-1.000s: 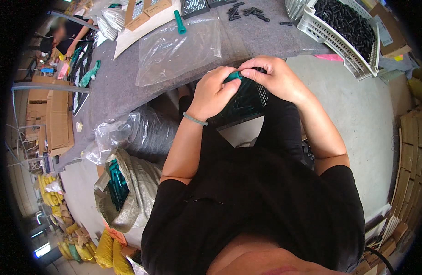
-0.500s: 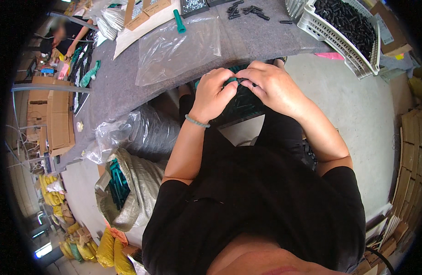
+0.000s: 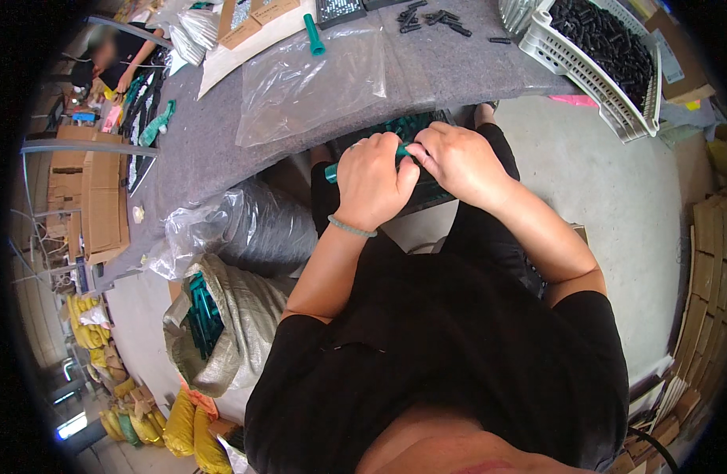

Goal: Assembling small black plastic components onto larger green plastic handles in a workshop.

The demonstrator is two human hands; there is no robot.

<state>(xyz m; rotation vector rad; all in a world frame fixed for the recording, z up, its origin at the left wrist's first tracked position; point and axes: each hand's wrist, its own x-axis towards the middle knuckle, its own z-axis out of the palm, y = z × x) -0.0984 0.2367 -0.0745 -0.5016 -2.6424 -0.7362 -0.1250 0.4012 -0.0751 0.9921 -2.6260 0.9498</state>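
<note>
Person's hands from above; clock dirs are from the hands. A green tube [image 3: 331,173] is held in front of the body, over a black crate [image 3: 427,205] of similar tubes [image 3: 407,125]. L hand [image 3: 373,178]: fingers curled round the tube's middle. R hand [image 3: 468,164]: fingers bunched, thumb tip at the tube's far end; can't tell if they pinch the tube or a small part, b/c the knuckles hide it.

Risks, my guess: tube could twist or slip if the L grip slackens while the R presses; a crooked push could skew whatever meets that end. If dropped, it'd prob. land in the crate & get mixed in.

Long axis runs approx. 8:30 to 2:30, wider end poking out toward 8:30, other end toward the R thumb. Bench [image 3: 201,158] at 10–1, w/ clear bag [image 3: 312,91] & loose tube [image 3: 313,35] at 11; sack [image 3: 249,316] at 7:30; white basket [image 3: 565,66] at 2.
</note>
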